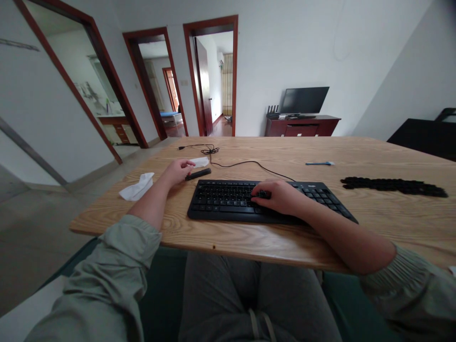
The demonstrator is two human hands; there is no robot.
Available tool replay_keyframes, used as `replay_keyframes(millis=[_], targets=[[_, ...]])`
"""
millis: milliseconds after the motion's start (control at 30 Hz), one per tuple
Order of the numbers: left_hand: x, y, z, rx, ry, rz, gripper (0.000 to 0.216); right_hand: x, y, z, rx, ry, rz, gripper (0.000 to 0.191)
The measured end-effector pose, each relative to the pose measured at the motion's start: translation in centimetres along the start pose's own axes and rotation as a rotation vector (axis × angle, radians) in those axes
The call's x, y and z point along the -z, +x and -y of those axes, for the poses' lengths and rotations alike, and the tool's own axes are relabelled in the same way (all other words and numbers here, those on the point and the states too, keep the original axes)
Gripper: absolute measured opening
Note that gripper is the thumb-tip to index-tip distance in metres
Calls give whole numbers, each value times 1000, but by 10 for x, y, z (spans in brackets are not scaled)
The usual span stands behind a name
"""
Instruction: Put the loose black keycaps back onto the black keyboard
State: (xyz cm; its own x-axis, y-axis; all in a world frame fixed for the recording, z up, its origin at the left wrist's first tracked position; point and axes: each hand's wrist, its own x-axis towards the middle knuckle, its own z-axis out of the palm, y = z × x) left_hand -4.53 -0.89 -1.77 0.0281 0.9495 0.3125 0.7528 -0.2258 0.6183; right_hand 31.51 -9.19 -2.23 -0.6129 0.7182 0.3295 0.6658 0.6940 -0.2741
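A black keyboard (221,209) with a cable lies on the wooden table in front of me. Over its middle rests my right hand (280,195), thumb and forefinger bent toward each other at the keys. A dark bit shows between those fingertips; whether it is a loose piece or part of the keyboard I cannot make out. My left hand (176,173) lies beyond the keyboard's left corner, thumb and forefinger apart. Its fingertips are beside a short black bar (198,174) and a white tissue (200,162).
A crumpled tissue (138,186) lies at the table's left. The black cable (245,163) runs behind the keyboard to a coil and plug. A blue-handled tool (318,164), perhaps a brush, is at back right. Farther right stretches a row of small black pieces (392,185).
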Motion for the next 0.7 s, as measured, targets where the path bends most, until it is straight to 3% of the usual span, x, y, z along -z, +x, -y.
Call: replay_keyframes(millis=[300, 700], targets=[[2, -2, -4, 23, 21, 5, 35, 6, -4, 7, 80, 142, 55, 20], [1, 2, 5, -34, 27, 16, 37, 5, -6, 10, 127, 127, 85, 21]])
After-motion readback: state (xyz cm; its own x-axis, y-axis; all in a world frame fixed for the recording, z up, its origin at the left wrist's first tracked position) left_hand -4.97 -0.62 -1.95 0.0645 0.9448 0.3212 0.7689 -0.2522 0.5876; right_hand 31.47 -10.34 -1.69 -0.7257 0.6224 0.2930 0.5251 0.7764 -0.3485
